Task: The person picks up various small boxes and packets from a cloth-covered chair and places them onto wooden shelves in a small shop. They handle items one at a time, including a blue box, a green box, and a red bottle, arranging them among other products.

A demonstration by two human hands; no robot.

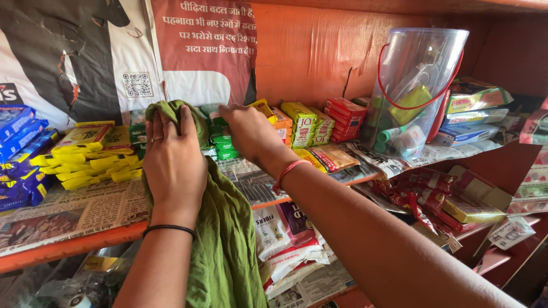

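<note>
Both of my hands are up at the orange shelf, 1 on a cloth and 1 among the soap bars.

My left hand point(174, 165) lies flat, fingers spread, pressing the green cloth point(220, 239) onto the shelf point(80, 242); I judge the open palm is there to pin and push it, since most of the cloth hangs loose below the wrist and over the edge. My right hand point(248, 130) reaches just past the cloth's bunched top, fingers curled down onto the green soap bars point(224, 144); I cannot tell whether it grips 1 or only touches them. Left of the left hand sit yellow packets point(91, 151) on newspaper lining; well to the right of the right hand stands a clear plastic bucket point(419, 85).
</note>
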